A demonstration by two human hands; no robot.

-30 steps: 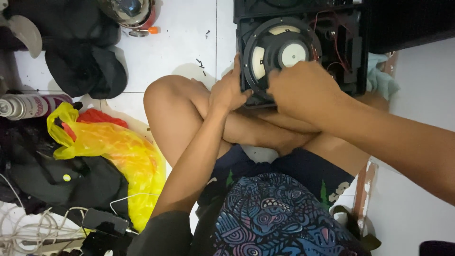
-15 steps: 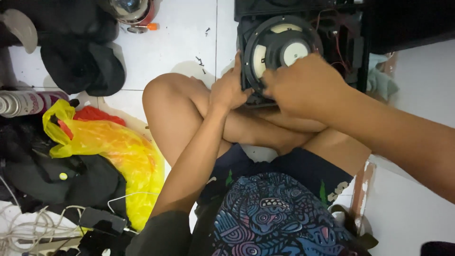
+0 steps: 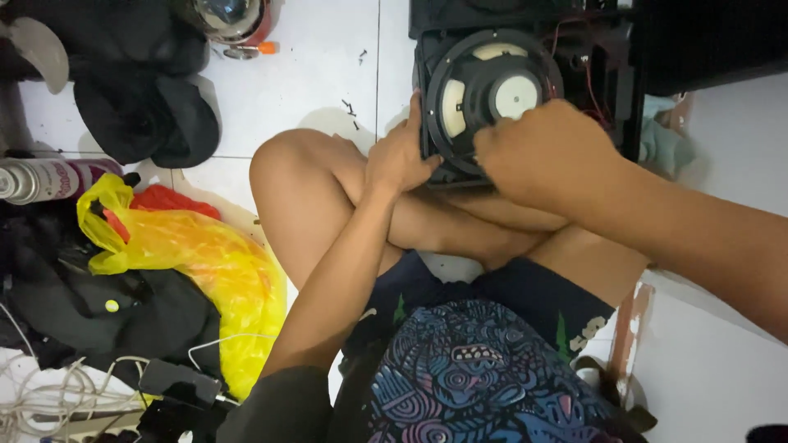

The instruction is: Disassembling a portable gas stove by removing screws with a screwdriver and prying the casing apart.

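Speaker driver (image 3: pixel 486 98) in its black cabinet (image 3: pixel 611 74), held by both hands above crossed legs on the white tiled floor (image 3: pixel 312 82).
Left hand (image 3: pixel 398 156) grips the cabinet's left edge; right hand (image 3: pixel 546 156) is curled over the driver's lower rim, its fingers hidden. A yellow plastic bag (image 3: pixel 197 262) lies toward the floor's left edge.
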